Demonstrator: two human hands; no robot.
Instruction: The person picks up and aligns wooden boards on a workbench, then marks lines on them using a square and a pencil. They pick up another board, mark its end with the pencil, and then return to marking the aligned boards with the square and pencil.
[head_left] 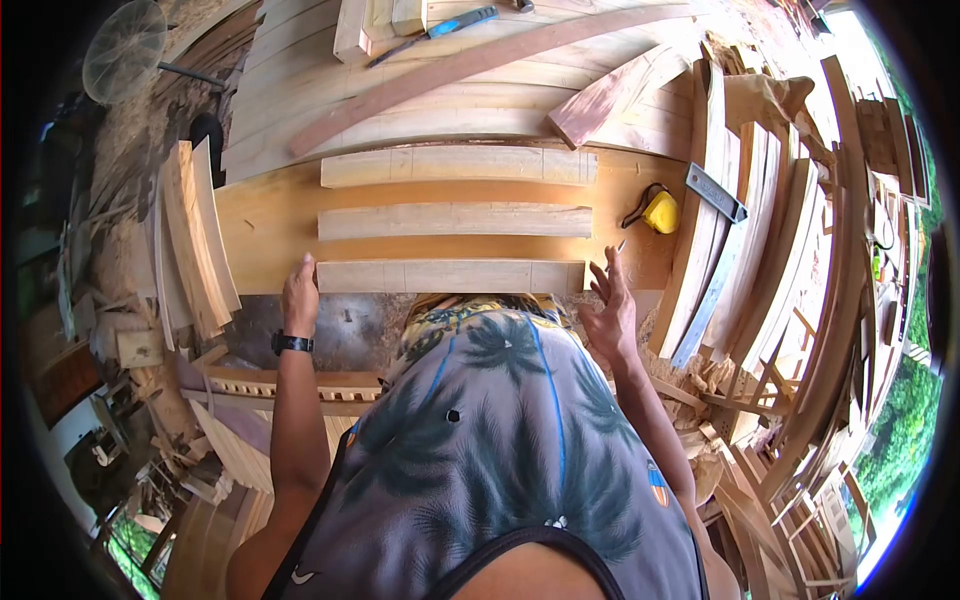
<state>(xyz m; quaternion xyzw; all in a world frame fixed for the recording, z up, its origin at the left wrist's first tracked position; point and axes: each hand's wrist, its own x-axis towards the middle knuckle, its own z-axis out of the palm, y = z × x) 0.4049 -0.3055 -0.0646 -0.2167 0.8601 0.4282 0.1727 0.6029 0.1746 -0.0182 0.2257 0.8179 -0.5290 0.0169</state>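
Observation:
Three pale wooden strips lie parallel across a yellowish board: the far strip (455,167), the middle strip (455,221) and the near strip (450,276). Thin marked lines cross the far and near ones. At the near strip's left end is my left hand (300,298), its fingers stretched out along the end and holding nothing. My right hand (613,308) is beside the right end, fingers bent and partly spread. From its fingertips sticks a short, thin tip that looks like a pencil (621,246); most of it is hidden.
A yellow tape measure (660,211) rests on the board (265,225) at right. Beyond it, a square (716,192) with a long metal blade leans over stacked timber. At the back are a blue-handled tool (462,22) and a long curved plank (450,75). More timber (195,240) stands left.

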